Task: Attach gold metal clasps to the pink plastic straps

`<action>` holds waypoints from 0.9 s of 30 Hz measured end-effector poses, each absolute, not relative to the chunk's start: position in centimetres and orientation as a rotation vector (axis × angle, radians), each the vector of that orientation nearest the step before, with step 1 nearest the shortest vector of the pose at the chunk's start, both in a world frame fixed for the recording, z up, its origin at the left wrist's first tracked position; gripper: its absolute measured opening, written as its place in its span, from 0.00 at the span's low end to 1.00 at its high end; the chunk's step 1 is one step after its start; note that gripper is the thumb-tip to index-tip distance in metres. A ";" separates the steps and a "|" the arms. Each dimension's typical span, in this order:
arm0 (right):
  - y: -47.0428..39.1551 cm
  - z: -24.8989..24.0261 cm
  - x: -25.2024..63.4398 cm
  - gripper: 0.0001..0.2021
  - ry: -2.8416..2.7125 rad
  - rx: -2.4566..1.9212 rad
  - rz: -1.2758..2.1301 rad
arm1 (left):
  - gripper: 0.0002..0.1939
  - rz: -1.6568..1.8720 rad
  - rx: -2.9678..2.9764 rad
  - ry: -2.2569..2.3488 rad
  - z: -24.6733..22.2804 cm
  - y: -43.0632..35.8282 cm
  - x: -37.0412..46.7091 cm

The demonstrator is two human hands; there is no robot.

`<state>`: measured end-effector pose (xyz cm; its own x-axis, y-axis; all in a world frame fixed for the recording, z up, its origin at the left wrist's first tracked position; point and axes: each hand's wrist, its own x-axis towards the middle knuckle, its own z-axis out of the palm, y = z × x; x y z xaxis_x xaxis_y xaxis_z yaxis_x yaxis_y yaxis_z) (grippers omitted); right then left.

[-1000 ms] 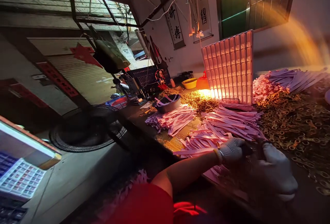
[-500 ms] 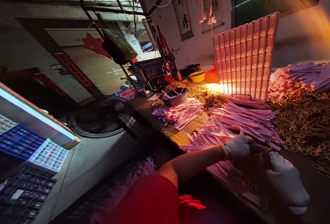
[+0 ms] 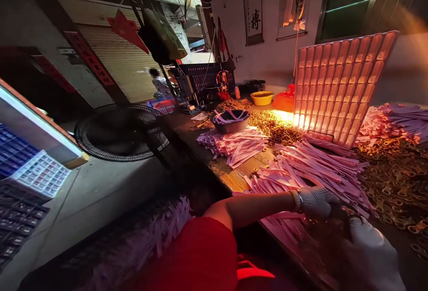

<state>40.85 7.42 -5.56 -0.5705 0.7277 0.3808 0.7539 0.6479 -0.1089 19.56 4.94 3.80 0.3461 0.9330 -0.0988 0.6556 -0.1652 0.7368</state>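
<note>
My left hand (image 3: 316,201), in a dotted white glove, is closed at the near edge of the pink strips (image 3: 317,164), its fingertips by a small dark area. Just right of it, my right hand (image 3: 371,237), in a plain white glove, faces it across a narrow gap; its fingers are blurred and in shadow. What lies between the hands is too dark to make out. More pink strips (image 3: 287,230) lie below my left wrist. A heap of brass-coloured metal clasps (image 3: 391,188) lies right of the hands.
A lit divided plastic rack (image 3: 337,85) stands upright behind the strips, beside an orange lamp (image 3: 284,100). Farther left are a dark bowl (image 3: 230,126) and a yellow basin (image 3: 262,99). A black fan (image 3: 120,132) stands left of the table; a person (image 3: 161,83) is in the background.
The view has shifted, so the rack and bowl appear farther right. Both gloved hands sit slightly lower in the picture, still close together. The person in the background shows more clearly.
</note>
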 end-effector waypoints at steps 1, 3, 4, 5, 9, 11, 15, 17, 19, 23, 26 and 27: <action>7.6 -5.3 40.9 0.06 -2.501 -1.161 -0.087 | 0.06 0.483 1.907 1.383 3.7 4.8 19.4; 8.1 -4.8 40.7 0.10 -2.481 -1.167 -0.078 | 0.08 0.462 1.891 1.341 3.7 4.6 19.1; 8.3 -4.5 40.4 0.12 -2.456 -1.180 -0.090 | 0.09 0.478 1.871 1.320 3.7 4.5 18.8; 8.3 -4.1 40.0 0.12 -2.435 -1.206 -0.103 | 0.10 0.512 1.845 1.300 3.7 4.5 18.6; 5.8 -0.1 37.8 0.14 -2.523 -1.438 -0.021 | 0.10 0.718 1.707 1.259 3.3 3.4 17.4; 4.1 2.5 36.0 0.21 -2.681 -1.459 0.053 | 0.15 0.778 1.652 1.222 2.7 2.6 16.6; 3.9 5.7 32.1 0.22 -2.781 -1.789 0.312 | 0.16 0.814 1.623 1.107 1.3 2.3 14.0; 4.1 5.9 31.0 0.21 -2.827 -1.804 0.362 | 0.14 0.836 1.670 1.151 0.5 2.3 13.0; 3.9 5.6 30.4 0.19 -2.883 -1.773 0.299 | 0.12 0.859 1.721 1.209 0.0 1.9 12.4; 2.9 5.2 29.7 0.13 -3.011 -1.688 0.137 | 0.10 0.853 1.789 1.228 -0.3 1.2 11.7; 2.9 5.6 29.6 0.11 -3.092 -1.580 0.149 | 0.11 0.795 1.829 1.155 0.7 1.6 11.5; 3.1 5.8 29.6 0.12 -3.101 -1.570 0.143 | 0.12 0.777 1.850 1.135 1.2 1.9 11.4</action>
